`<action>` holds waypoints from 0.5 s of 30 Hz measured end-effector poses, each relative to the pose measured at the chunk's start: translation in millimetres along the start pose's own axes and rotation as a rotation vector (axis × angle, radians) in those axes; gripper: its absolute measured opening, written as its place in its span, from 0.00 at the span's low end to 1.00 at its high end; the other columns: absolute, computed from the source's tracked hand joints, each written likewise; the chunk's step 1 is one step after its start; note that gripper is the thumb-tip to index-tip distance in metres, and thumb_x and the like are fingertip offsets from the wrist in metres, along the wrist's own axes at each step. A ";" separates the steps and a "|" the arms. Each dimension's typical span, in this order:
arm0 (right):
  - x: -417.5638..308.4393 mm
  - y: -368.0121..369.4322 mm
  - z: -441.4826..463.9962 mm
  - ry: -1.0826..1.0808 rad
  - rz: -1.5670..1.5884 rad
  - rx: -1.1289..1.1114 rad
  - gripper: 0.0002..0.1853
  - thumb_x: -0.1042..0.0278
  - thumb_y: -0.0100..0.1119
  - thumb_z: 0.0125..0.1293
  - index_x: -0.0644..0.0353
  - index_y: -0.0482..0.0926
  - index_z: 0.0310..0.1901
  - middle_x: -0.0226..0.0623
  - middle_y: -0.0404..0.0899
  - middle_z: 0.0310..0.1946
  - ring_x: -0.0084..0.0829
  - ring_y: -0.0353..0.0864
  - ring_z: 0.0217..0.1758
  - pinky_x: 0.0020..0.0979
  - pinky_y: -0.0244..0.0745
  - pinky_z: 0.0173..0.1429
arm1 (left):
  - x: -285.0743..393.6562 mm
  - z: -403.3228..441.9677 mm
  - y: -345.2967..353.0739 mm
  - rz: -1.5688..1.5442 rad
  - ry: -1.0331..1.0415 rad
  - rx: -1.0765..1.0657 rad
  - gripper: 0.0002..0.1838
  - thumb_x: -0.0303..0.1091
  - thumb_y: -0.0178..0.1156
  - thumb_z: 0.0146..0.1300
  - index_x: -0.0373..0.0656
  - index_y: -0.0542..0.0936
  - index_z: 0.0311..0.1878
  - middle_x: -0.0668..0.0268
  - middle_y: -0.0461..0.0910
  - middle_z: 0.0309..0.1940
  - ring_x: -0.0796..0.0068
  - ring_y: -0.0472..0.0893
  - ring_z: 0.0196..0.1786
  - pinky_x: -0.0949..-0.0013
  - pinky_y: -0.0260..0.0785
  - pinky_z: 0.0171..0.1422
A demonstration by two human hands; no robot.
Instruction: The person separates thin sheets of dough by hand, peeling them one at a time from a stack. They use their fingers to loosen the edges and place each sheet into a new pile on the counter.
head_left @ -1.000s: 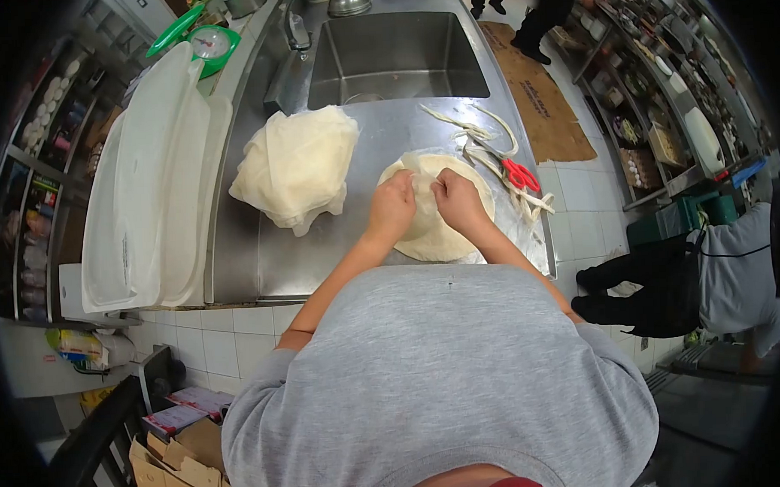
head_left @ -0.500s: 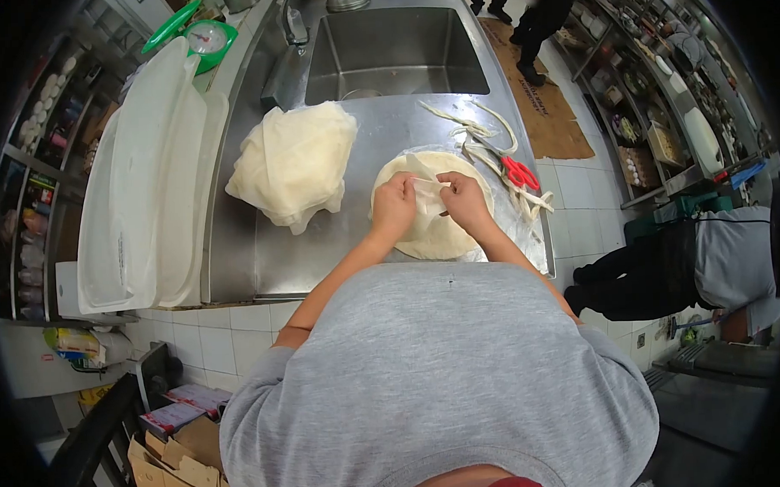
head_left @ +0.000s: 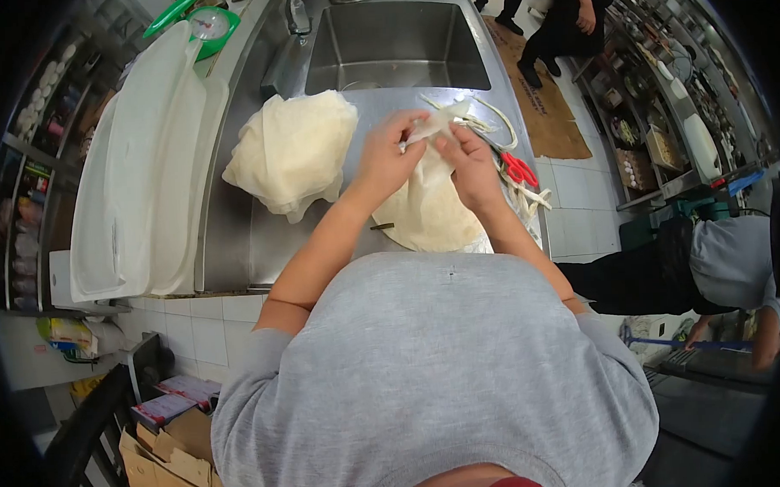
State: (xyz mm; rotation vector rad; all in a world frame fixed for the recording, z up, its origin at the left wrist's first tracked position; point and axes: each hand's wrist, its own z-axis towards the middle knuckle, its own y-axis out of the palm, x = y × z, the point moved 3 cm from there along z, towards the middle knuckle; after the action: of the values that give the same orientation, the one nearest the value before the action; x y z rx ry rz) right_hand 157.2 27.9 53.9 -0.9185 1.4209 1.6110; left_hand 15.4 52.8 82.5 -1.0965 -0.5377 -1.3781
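Observation:
My left hand (head_left: 390, 151) and my right hand (head_left: 473, 162) are raised over a round stack of thin pale wrappers (head_left: 432, 220) on the steel counter. Between them they pinch one thin, see-through wrapper sheet (head_left: 444, 121), lifted and bunched, its lower part hanging onto the stack. A small dark strip (head_left: 382, 227) lies at the stack's left edge. To the left is a loose heap of pale wrapper sheets (head_left: 294, 152). Right of the stack are red-handled scissors (head_left: 520, 169) and several cut-off pale strips (head_left: 534, 198).
A steel sink (head_left: 396, 50) with a faucet (head_left: 297, 19) lies beyond the counter. Long white plastic tubs (head_left: 134, 175) and a green scale (head_left: 211, 26) stand at left. One person (head_left: 726, 262) is at the right with a blue-handled tool; others stand at upper right by shelves.
Both hands have risen away from me, pulling the thin sheet up from the stack. The dark strip at the stack's edge now shows. The person at right has shifted, showing more of the blue-handled tool.

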 end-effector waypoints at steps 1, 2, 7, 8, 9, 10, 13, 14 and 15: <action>-10.7 7.1 0.6 -0.074 0.057 -0.006 0.13 0.76 0.53 0.64 0.66 0.74 0.50 0.31 0.78 0.43 0.18 0.75 0.43 0.21 0.69 0.49 | 21.6 5.4 -4.7 0.069 0.099 0.004 0.19 0.28 0.60 0.53 0.44 0.76 0.50 0.63 0.75 0.30 0.70 0.75 0.30 0.70 0.67 0.35; -16.7 11.1 1.3 -0.151 0.115 -0.013 0.14 0.77 0.53 0.64 0.65 0.73 0.52 0.31 0.77 0.45 0.19 0.75 0.45 0.21 0.70 0.50 | 33.3 7.7 -6.3 0.140 0.200 0.008 0.19 0.28 0.60 0.52 0.45 0.77 0.50 0.62 0.75 0.31 0.67 0.75 0.30 0.69 0.68 0.35; 9.4 -16.1 -31.7 -0.082 0.114 0.319 0.16 0.78 0.50 0.62 0.64 0.70 0.52 0.35 0.76 0.44 0.23 0.77 0.42 0.24 0.73 0.46 | 15.7 -6.1 28.4 0.316 0.298 -0.178 0.17 0.28 0.59 0.52 0.44 0.78 0.48 0.59 0.74 0.33 0.60 0.76 0.36 0.62 0.70 0.41; 30.7 -38.4 -39.5 -0.018 0.050 0.397 0.16 0.78 0.50 0.62 0.64 0.70 0.52 0.36 0.76 0.42 0.24 0.77 0.39 0.26 0.74 0.43 | -5.5 -14.1 43.8 0.342 0.302 -0.196 0.16 0.28 0.59 0.52 0.44 0.78 0.47 0.59 0.74 0.32 0.59 0.76 0.37 0.62 0.70 0.42; 51.0 -60.4 -48.0 0.098 0.034 0.457 0.16 0.78 0.50 0.62 0.65 0.69 0.53 0.38 0.76 0.43 0.28 0.78 0.41 0.28 0.75 0.45 | -33.3 -23.9 61.4 0.349 0.185 -0.286 0.15 0.30 0.58 0.53 0.43 0.79 0.46 0.58 0.75 0.34 0.58 0.77 0.39 0.60 0.70 0.44; 68.3 -80.7 -57.2 0.216 0.016 0.518 0.17 0.79 0.50 0.61 0.65 0.68 0.53 0.40 0.76 0.45 0.32 0.79 0.43 0.30 0.76 0.48 | -60.6 -35.8 78.5 0.352 0.066 -0.375 0.13 0.32 0.58 0.55 0.43 0.80 0.44 0.57 0.76 0.36 0.56 0.77 0.41 0.58 0.69 0.46; 94.9 -113.6 -79.5 0.533 -0.135 0.545 0.17 0.78 0.51 0.60 0.65 0.68 0.52 0.41 0.75 0.43 0.33 0.80 0.40 0.32 0.77 0.43 | -100.3 -68.6 113.2 0.290 -0.096 -0.491 0.12 0.33 0.57 0.57 0.43 0.81 0.43 0.57 0.77 0.36 0.55 0.77 0.41 0.58 0.69 0.46; 100.6 -118.1 -83.6 0.512 -0.181 0.535 0.17 0.76 0.53 0.59 0.64 0.70 0.51 0.39 0.77 0.35 0.28 0.78 0.35 0.30 0.75 0.33 | -103.3 -71.0 118.6 0.291 -0.094 -0.486 0.11 0.33 0.57 0.57 0.43 0.81 0.42 0.57 0.77 0.36 0.55 0.77 0.41 0.58 0.70 0.46; 103.2 -121.7 -83.8 0.446 -0.227 0.487 0.17 0.76 0.53 0.59 0.65 0.71 0.51 0.39 0.77 0.35 0.28 0.78 0.34 0.30 0.75 0.33 | -101.7 -72.9 122.1 0.291 -0.093 -0.482 0.10 0.33 0.57 0.57 0.42 0.81 0.41 0.57 0.77 0.36 0.55 0.78 0.41 0.59 0.70 0.46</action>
State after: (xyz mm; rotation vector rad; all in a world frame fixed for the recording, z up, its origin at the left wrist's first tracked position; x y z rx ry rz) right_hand 224.2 -37.7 -100.0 -1.1306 1.8253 0.8592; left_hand 91.2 22.2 -72.1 -1.5661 -0.0974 -1.2302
